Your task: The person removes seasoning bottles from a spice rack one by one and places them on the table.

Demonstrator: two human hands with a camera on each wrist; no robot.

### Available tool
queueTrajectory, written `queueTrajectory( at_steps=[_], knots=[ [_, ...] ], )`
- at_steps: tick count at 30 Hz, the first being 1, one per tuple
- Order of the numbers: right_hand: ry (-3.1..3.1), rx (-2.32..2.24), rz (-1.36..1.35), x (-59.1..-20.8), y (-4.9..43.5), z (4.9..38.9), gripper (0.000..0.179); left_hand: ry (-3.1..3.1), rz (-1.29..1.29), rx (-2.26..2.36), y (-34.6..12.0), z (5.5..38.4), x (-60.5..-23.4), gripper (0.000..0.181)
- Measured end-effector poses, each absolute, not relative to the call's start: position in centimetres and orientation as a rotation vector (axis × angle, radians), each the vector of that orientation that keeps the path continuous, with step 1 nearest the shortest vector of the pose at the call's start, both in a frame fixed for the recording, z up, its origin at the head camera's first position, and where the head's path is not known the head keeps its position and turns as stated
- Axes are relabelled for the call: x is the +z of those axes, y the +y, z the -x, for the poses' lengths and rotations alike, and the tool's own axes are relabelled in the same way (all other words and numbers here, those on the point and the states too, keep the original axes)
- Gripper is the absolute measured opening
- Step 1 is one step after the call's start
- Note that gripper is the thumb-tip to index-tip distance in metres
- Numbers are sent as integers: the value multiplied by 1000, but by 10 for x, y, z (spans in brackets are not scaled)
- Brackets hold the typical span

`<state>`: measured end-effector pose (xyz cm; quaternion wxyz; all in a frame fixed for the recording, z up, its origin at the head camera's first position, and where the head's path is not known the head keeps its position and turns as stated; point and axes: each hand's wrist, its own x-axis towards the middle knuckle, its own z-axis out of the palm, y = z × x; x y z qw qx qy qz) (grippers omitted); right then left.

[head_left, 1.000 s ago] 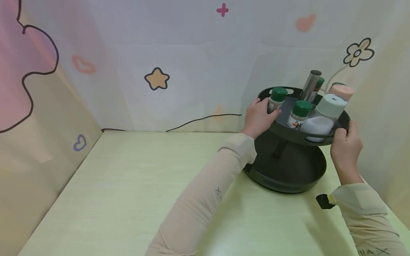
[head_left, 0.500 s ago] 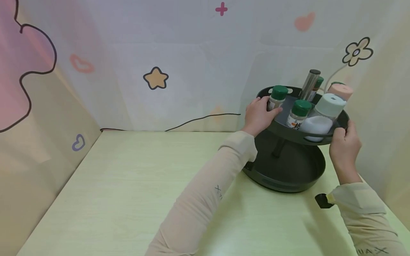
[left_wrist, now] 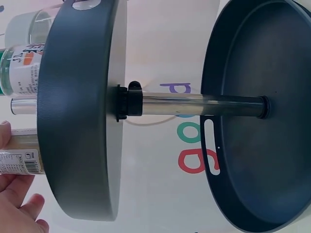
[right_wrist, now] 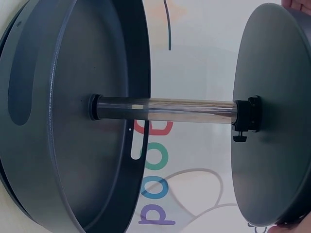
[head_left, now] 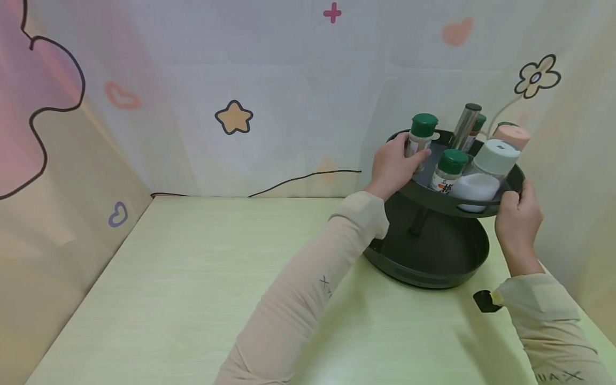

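My left hand [head_left: 391, 168] pinches a green-capped spice jar [head_left: 421, 142] between thumb and fingers at the left side of a two-tier black turntable rack's upper tray [head_left: 423, 199]. In the left wrist view the jar's barcode label [left_wrist: 20, 162] faces the camera, and its base overlaps the tray wall. My right hand [head_left: 518, 227] grips the upper tray's rim on the right, thumb on top. Another green-capped jar [head_left: 449, 172], a white bottle [head_left: 476, 190] and a jar with a pale lid [head_left: 498, 156] stand close together on that tray.
A metal post [head_left: 465, 128] rises from the upper tray, with a pink-topped container [head_left: 513, 136] behind. The bare lower tray [head_left: 443, 251] rests on the pale green table [head_left: 192, 278]. Printed curtains [head_left: 298, 117] hang behind. A small black object [head_left: 486, 302] shows by the right sleeve.
My left hand has lifted the green-capped jar slightly, up and to the right, out of its lower position in the tray. My right hand has kept its grip on the rim.
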<state>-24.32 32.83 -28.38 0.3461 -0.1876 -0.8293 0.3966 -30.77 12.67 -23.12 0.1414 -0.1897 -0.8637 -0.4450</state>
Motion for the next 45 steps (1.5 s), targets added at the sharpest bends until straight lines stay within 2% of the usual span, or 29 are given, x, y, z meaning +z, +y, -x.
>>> queueTrajectory(
  at_steps=[4,26,33,39,45],
  knots=[
    [-2156,1053,491,-284,328,243,38,-2461,561,-1387,124,307,-229,42],
    [-2153,1026,491,-284,328,244,29,-2324,592,-1631,97,313,-226,41],
    [-2141,1034,494,-284,328,244,19,-2349,612,-1658,86,311,-224,44],
    [-2146,1023,486,-284,328,244,27,-2393,626,-1603,76,310,-224,41],
    [-2136,1029,484,-284,328,244,16,-2440,642,-1568,66,309,-224,38]
  ],
)
